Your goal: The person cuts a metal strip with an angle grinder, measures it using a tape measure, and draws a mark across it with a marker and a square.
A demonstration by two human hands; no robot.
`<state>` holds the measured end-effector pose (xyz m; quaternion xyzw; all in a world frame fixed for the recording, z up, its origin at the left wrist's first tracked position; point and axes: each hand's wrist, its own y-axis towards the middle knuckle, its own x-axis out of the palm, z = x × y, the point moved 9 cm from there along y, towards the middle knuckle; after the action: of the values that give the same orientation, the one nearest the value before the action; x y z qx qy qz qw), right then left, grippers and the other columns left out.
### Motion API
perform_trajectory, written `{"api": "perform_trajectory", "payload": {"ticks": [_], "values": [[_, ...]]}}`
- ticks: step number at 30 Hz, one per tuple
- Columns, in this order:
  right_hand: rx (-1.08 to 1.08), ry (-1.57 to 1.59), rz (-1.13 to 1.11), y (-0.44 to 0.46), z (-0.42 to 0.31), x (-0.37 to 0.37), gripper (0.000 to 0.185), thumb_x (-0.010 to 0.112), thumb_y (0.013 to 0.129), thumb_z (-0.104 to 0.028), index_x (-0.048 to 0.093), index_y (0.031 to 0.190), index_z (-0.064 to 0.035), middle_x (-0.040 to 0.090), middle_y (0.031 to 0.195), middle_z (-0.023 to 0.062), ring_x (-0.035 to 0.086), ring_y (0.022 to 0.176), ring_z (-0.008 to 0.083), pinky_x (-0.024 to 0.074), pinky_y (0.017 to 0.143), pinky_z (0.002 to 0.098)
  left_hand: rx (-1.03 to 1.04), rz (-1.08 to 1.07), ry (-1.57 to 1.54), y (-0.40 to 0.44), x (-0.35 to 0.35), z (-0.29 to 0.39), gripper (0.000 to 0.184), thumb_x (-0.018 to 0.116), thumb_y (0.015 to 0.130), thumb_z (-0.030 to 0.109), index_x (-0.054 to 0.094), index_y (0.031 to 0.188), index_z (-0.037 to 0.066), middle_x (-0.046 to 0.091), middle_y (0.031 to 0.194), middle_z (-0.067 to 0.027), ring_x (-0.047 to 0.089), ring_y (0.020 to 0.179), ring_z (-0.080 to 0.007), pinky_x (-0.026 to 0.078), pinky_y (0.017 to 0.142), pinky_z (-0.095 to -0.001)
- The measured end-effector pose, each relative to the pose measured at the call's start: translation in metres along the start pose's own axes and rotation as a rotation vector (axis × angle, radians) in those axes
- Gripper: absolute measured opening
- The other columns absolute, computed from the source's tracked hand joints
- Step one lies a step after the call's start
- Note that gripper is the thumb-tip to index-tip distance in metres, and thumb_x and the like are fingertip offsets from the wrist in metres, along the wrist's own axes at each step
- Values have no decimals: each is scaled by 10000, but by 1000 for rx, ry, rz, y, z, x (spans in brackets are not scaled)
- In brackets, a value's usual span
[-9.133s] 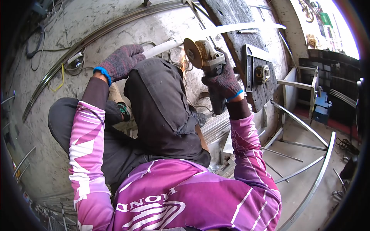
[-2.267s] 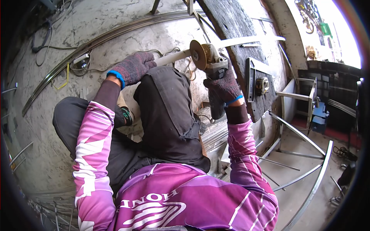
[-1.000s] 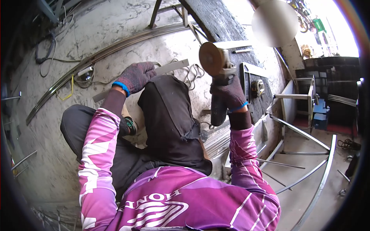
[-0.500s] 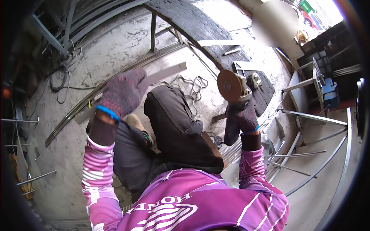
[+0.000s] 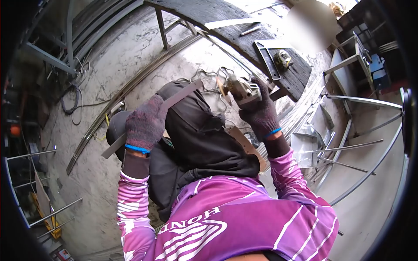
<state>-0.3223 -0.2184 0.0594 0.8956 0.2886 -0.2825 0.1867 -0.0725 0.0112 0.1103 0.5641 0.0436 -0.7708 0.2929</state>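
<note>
Left fingers (image 5: 157,104) are clamped on the metal strip (image 5: 183,94) at 11 o'clock, right fingers (image 5: 264,93) round the grinder (image 5: 242,91) at 1, so imo it's a grinding setup and the next move calls for a steady hold.

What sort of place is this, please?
Probably a metalworking workshop: a grey handheld angle grinder, long thin metal bars on the stained pale floor, and a black-and-silver square on a dark wooden bench.
</note>
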Motion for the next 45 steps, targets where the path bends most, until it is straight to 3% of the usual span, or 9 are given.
{"api": "perform_trajectory", "payload": {"ticks": [7,14,18,22,24,25,30,32,45], "values": [[-211,-114,36,19,-44,18,855,788,742,-205,382,1494,-226,731,956,217,708,871,461,575,718,512,-57,-47,-59,6,3,-4,166,665,961,244,636,1025,94,697,897,-195,677,839,-432,535,700,-497],[-145,-214,3,10,-19,28,749,739,780,-178,444,1469,-195,718,874,219,713,827,443,566,681,509,-139,-172,-154,5,11,-22,230,666,940,264,640,1081,84,710,973,-195,685,885,-431,544,751,-515],[-66,-289,-68,4,-4,18,750,752,766,-175,457,1456,-182,723,873,213,712,819,437,561,683,507,-18,-28,-152,-3,-4,-12,312,706,905,257,646,1148,70,705,1032,-198,687,929,-417,546,777,-506],[-19,-266,-22,2,13,13,865,802,717,-202,402,1484,-205,727,887,198,706,809,453,561,677,508,53,-39,108,-11,-10,-11,378,720,890,257,647,1216,81,699,1068,-198,687,950,-408,551,802,-503],[0,-243,-39,3,13,12,902,811,701,-212,378,1493,-210,731,914,200,707,830,460,568,692,508,23,-99,-39,-7,-9,-18,331,695,913,261,666,1195,90,711,1037,-193,692,920,-411,550,799,-518],[0,-217,-19,5,11,11,898,808,702,-207,381,1492,-208,733,940,203,708,849,459,572,707,506,6,-83,-13,-1,-21,-11,214,642,956,275,707,1046,92,697,864,-181,672,792,-422,545,726,-485],[-74,-139,36,19,-14,14,902,806,699,-187,379,1493,-203,738,1025,204,711,902,455,581,746,497,-89,-348,-67,24,-1,-44,292,604,979,329,643,952,40,674,810,-195,667,792,-424,500,692,-498],[-160,-112,63,26,-26,18,902,806,704,-191,371,1495,-205,740,1003,204,710,900,454,579,734,498,-134,-510,-227,24,13,-50,315,603,981,323,658,1009,14,684,894,-231,660,871,-446,511,739,-493],[-265,-200,71,32,-39,36,699,720,814,-183,437,1453,-176,721,916,220,703,798,460,558,646,516,-178,-495,-137,20,12,-53,407,607,985,311,658,1205,-27,673,1160,-279,625,1107,-460,511,937,-483]]}}
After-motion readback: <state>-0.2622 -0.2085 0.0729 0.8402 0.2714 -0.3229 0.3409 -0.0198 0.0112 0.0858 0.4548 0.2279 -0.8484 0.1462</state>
